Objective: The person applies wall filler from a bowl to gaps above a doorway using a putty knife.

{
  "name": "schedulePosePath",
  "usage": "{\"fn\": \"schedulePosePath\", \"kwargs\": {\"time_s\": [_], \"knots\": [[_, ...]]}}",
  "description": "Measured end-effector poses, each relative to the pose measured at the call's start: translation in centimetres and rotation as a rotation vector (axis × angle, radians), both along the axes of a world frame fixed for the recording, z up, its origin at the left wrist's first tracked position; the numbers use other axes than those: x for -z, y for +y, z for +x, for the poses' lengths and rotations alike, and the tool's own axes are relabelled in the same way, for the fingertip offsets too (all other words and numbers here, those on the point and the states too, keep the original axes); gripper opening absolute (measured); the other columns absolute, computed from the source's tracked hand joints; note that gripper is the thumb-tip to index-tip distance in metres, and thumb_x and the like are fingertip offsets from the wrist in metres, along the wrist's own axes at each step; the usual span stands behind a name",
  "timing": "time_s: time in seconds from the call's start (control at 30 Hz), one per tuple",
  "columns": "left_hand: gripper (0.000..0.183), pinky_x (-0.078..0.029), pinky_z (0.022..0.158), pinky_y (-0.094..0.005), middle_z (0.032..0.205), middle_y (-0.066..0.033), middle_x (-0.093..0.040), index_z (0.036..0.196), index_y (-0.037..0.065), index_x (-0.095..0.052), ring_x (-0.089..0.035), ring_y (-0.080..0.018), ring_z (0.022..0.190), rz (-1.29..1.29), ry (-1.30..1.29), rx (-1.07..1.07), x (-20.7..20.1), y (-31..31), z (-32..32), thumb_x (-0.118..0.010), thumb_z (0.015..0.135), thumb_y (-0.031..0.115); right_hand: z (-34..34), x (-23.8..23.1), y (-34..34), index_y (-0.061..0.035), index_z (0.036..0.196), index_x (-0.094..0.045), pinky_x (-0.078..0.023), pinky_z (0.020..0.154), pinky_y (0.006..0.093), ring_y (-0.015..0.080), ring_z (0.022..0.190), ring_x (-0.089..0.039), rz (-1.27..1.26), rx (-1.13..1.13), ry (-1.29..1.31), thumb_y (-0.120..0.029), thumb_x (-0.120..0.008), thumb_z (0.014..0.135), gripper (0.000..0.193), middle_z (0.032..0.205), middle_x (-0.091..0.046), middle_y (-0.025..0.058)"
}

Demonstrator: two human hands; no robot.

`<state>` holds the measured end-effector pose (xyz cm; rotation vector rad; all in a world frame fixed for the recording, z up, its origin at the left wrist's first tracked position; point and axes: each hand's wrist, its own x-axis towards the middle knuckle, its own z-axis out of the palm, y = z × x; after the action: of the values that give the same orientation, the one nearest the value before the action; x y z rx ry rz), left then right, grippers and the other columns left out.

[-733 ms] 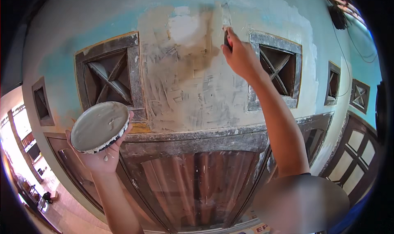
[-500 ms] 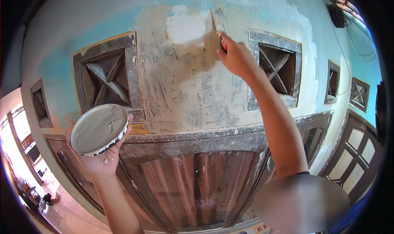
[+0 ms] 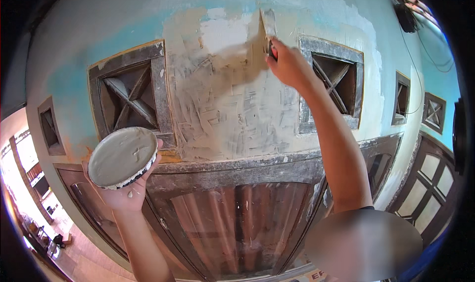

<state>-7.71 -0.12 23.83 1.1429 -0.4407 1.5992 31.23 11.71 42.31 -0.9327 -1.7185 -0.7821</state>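
My left hand cups a round shallow bowl of grey putty from below, its rim caked with dried white filler. In my raised right hand is a putty knife with a dark and red handle. Its blade lies against the upper part of the wall, which is covered in patchy grey and beige filler strokes. A whiter patch shows just left of the blade. My fingers wrap the handle and hide part of it.
Wooden vents with crossed slats flank the patch, one on the left and one on the right. Below runs a worn dark wooden frame with curtained glass. A cable hangs at the right. A blurred oval covers the lower right.
My right hand and the putty knife have shifted slightly to the right along the wall. The bowl in my left hand has moved a little right and down.
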Motion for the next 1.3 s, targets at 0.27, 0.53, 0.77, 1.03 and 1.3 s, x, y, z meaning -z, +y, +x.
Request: {"fn": "schedulePosePath", "kwargs": {"time_s": [0.27, 0.53, 0.77, 1.03, 1.3], "knots": [[0.086, -0.034, 0.109, -0.0792, 0.161, -0.0363, -0.025, 0.155, 0.000, -0.035, -0.016, -0.0709, 0.142, 0.006, 0.023, -0.018, 0.6, -0.1, -0.7, -0.051, 0.099, 0.063, -2.1, 4.9, -3.3, -0.0031, 0.142, -0.049, -0.056, 0.074, 0.0553, 0.0483, 0.082, -0.069, -0.052, -0.119, 0.048, -0.012, -0.066, 0.094, 0.052, 0.089, -0.072, 0.0243], [0.082, -0.038, 0.107, -0.0790, 0.160, -0.0359, -0.028, 0.153, 0.001, -0.040, -0.019, -0.0715, 0.141, 0.002, 0.027, 0.014, 0.1, 0.5, 1.0, -0.049, 0.100, 0.062, 0.0, -2.3, 0.0, 0.0007, 0.141, -0.053, -0.053, 0.070, 0.0454, 0.0407, 0.077, -0.069, -0.037, -0.006, 0.024, -0.019, -0.069, 0.096, 0.052, 0.084, -0.071, 0.0187], [0.084, -0.038, 0.106, -0.0790, 0.159, -0.0364, -0.027, 0.154, 0.000, -0.037, -0.020, -0.0714, 0.141, 0.022, 0.060, -0.012, 0.9, 0.3, -0.3, -0.050, 0.099, 0.062, -3.4, 8.2, -2.5, -0.0019, 0.139, -0.047, -0.054, 0.075, 0.0570, 0.0478, 0.085, -0.070, -0.176, -0.091, 0.066, -0.018, -0.068, 0.094, 0.052, 0.092, -0.072, 0.0248], [0.089, -0.036, 0.109, -0.0791, 0.160, -0.0373, -0.025, 0.155, -0.002, -0.034, -0.018, -0.0709, 0.142, -0.012, 0.036, 0.020, 0.1, 0.8, 0.5, -0.050, 0.098, 0.064, 0.6, -3.1, -0.3, -0.0011, 0.142, -0.052, -0.054, 0.072, 0.0471, 0.0427, 0.082, -0.070, -0.021, 0.000, 0.043, -0.023, -0.071, 0.094, 0.056, 0.089, -0.072, 0.0215], [0.086, -0.037, 0.109, -0.0777, 0.160, -0.0367, -0.026, 0.155, 0.000, -0.035, -0.018, -0.0707, 0.142, -0.016, 0.002, -0.061, 0.8, 0.3, -0.6, -0.051, 0.099, 0.062, -1.9, 11.0, -1.4, -0.0021, 0.143, -0.044, -0.056, 0.075, 0.0540, 0.0481, 0.085, -0.069, -0.101, -0.097, 0.049, -0.017, -0.067, 0.095, 0.055, 0.095, -0.072, 0.0266]]}}
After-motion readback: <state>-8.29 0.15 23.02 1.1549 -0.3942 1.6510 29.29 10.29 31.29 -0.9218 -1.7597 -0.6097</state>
